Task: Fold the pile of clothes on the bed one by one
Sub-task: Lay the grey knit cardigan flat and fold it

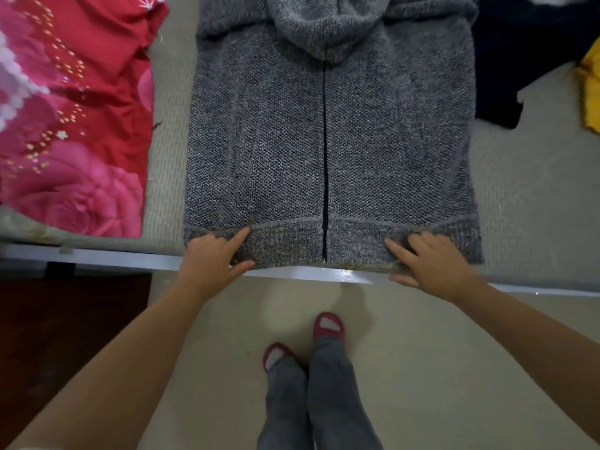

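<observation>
Grey knit hoodie (331,151) flat on bed (519,196), zipper up. Left hand (211,254) and right hand (431,261) each pinch hem, thumb under, forefinger on top, arms stretched forward.

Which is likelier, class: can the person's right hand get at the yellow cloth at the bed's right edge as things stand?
Probably yes. The right hand grips the grey cardigan hem; bare bed lies between it and the yellow cloth, though it must let go and stretch.

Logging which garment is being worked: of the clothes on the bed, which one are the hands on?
The grey knitted hooded cardigan, spread flat mid-bed; both hands grip its bottom hem. The dark navy garment and yellow one lie untouched at right.
</observation>
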Demonstrator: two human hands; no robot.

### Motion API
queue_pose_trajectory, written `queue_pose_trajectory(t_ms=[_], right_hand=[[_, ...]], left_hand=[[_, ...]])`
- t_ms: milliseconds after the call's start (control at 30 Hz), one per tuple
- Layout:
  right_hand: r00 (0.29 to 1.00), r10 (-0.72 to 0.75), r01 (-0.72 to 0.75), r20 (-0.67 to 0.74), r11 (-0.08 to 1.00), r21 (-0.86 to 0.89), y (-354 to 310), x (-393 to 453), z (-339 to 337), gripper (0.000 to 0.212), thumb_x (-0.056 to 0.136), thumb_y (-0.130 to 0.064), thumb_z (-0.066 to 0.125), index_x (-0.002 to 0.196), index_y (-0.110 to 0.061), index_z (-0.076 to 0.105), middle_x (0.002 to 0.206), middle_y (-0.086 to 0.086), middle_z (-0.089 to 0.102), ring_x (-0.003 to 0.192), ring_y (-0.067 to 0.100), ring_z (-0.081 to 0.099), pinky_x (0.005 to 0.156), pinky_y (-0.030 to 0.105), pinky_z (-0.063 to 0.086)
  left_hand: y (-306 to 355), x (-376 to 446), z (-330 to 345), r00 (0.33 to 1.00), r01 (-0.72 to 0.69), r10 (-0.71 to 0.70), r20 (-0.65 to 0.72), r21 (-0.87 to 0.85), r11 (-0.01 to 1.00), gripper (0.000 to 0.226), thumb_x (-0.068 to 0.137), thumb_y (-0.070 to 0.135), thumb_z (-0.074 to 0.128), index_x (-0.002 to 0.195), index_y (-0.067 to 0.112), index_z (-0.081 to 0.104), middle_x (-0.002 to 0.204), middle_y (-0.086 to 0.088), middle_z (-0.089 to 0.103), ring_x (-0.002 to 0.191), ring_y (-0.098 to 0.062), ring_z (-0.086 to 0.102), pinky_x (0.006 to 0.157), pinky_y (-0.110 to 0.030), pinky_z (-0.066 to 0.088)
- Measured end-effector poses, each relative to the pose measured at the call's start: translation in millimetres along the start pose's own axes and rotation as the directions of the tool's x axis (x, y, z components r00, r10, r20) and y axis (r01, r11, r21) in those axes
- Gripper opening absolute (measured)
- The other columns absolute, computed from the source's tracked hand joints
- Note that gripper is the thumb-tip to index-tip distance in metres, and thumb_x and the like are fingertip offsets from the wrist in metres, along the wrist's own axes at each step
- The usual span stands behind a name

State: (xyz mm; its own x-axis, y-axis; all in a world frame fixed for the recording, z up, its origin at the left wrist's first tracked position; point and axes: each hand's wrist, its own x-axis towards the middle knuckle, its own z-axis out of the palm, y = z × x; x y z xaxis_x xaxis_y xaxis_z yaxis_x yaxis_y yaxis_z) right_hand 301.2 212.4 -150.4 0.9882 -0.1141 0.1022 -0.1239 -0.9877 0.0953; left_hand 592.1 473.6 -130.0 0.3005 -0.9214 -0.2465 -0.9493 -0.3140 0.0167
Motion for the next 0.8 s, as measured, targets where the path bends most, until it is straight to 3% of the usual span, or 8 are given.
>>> queue_pose_trajectory(t_ms=[67, 167, 267, 367, 400, 467, 600, 800], right_hand=[[0.996, 0.088, -0.086, 0.031, 0.996, -0.036, -5, -8, 1, 0.065, 0.092, -0.059, 0.002, 0.120, -0.017, 0.044, 0.077, 0.012, 0.054, 0.072, 0.024, 0.033, 0.062, 0.034, 0.026], [0.981, 0.189, -0.191, 0.033, 0.978, 0.078, -15, -17, -5, 0.059, 0.092, -0.061, 0.011, 0.118, -0.021, 0.046, 0.100, 0.010, 0.043, 0.087, 0.027, 0.039, 0.079, 0.038, 0.029], [0.897, 0.437, -0.439, 0.060, 0.870, 0.223, -15, -22, -22, 0.054, 0.092, -0.059, 0.023, 0.116, -0.020, 0.051, 0.118, 0.015, 0.047, 0.103, 0.031, 0.044, 0.092, 0.049, 0.034], [0.593, 0.769, -0.801, 0.237, 0.535, 0.267, -7, -13, -39, 0.066, 0.081, -0.058, 0.039, 0.124, -0.012, 0.057, 0.133, 0.029, 0.040, 0.119, 0.044, 0.039, 0.098, 0.054, 0.031], [0.471, 0.816, -0.878, 0.335, 0.400, 0.261, -4, -7, -43, 0.066, 0.082, -0.057, 0.044, 0.131, -0.014, 0.051, 0.139, 0.028, 0.033, 0.125, 0.043, 0.033, 0.103, 0.052, 0.027], [0.328, 0.831, -0.933, 0.450, 0.212, 0.290, -1, 6, -46, 0.063, 0.086, -0.047, 0.053, 0.140, -0.019, 0.037, 0.139, 0.025, 0.031, 0.128, 0.039, 0.031, 0.107, 0.047, 0.026], [0.298, 0.821, -0.917, 0.487, 0.105, 0.385, 4, 30, -48, 0.067, 0.089, -0.036, 0.055, 0.146, -0.018, 0.023, 0.135, 0.020, 0.043, 0.121, 0.036, 0.043, 0.098, 0.039, 0.037], [0.331, 0.806, -0.924, 0.491, 0.172, 0.340, 8, 15, -70, 0.064, 0.090, -0.038, 0.052, 0.145, -0.023, 0.025, 0.132, 0.019, 0.050, 0.112, 0.040, 0.051, 0.089, 0.042, 0.043]], left_hand=[[4, -4, 10, 0.995, 0.056, -0.054, -0.081, 0.024, 0.998, 0.070, 0.084, 0.063, 0.030, 0.117, 0.009, 0.060, 0.054, -0.010, 0.054, 0.047, -0.026, 0.052, 0.045, -0.028, 0.039], [11, -15, 21, 0.977, 0.114, -0.121, -0.174, -0.051, 0.992, 0.070, 0.094, 0.059, 0.008, 0.121, 0.011, 0.053, 0.066, -0.015, 0.050, 0.058, -0.027, 0.051, 0.060, -0.033, 0.038], [11, -21, 13, 0.902, 0.350, -0.407, -0.143, -0.310, 0.884, 0.074, 0.089, 0.063, 0.019, 0.124, 0.009, 0.056, 0.097, -0.026, 0.055, 0.090, -0.034, 0.049, 0.080, -0.048, 0.040], [10, -16, -5, 0.707, 0.648, -0.705, 0.054, -0.449, 0.615, 0.067, 0.087, 0.057, 0.038, 0.143, 0.020, 0.032, 0.132, -0.034, 0.032, 0.119, -0.044, 0.033, 0.100, -0.052, 0.026], [11, -12, -11, 0.663, 0.690, -0.738, 0.125, -0.484, 0.538, 0.067, 0.090, 0.052, 0.044, 0.146, 0.023, 0.022, 0.136, -0.034, 0.027, 0.123, -0.044, 0.029, 0.103, -0.050, 0.024], [12, -7, -18, 0.620, 0.706, -0.756, 0.211, -0.572, 0.419, 0.071, 0.090, 0.045, 0.048, 0.148, 0.027, 0.010, 0.138, -0.033, 0.024, 0.126, -0.043, 0.029, 0.103, -0.047, 0.027], [13, 7, -24, 0.659, 0.572, -0.732, 0.173, -0.747, 0.339, 0.073, 0.092, 0.037, 0.050, 0.148, 0.023, 0.006, 0.147, -0.016, 0.031, 0.130, -0.035, 0.034, 0.103, -0.042, 0.030], [0, -9, -31, 0.716, 0.532, -0.682, 0.149, -0.749, 0.394, 0.073, 0.088, 0.038, 0.054, 0.147, 0.023, 0.014, 0.144, -0.011, 0.038, 0.127, -0.034, 0.040, 0.099, -0.043, 0.036]])
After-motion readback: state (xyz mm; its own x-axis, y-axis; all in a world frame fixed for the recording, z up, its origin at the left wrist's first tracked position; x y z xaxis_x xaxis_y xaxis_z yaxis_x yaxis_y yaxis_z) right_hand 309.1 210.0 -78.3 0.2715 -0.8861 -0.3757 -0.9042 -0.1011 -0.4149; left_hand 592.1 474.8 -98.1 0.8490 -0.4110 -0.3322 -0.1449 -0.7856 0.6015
